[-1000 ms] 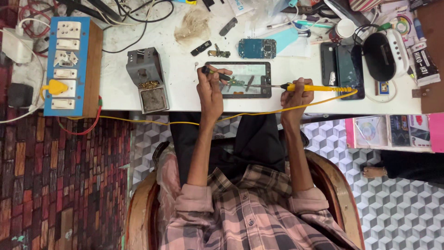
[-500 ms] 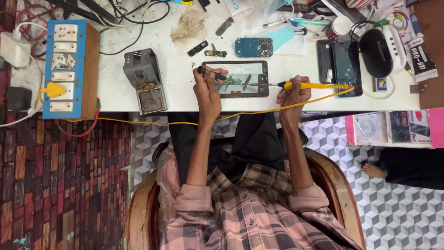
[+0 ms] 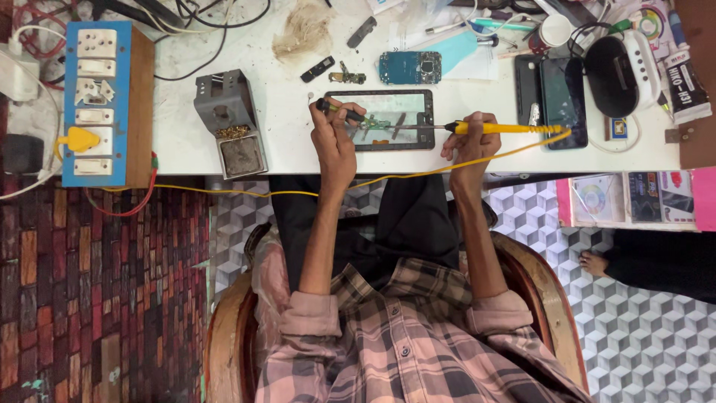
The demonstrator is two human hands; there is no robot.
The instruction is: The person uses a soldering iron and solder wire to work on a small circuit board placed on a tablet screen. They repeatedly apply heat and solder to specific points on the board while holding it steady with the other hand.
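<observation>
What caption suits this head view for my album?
Left hand steadies tweezers over an opened tablet while right hand guides a yellow soldering iron.

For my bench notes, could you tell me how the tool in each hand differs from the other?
The soldering iron in the right hand has a yellow handle and trails a yellow cord; the tweezers in the left hand are dark, shorter and cordless. The iron lies nearly level; the tweezers slant. Both tips meet over the opened tablet frame on the white table.

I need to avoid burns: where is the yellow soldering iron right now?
In the head view, the yellow soldering iron lies in the right hand, its tip over the open tablet frame at table centre.
</observation>
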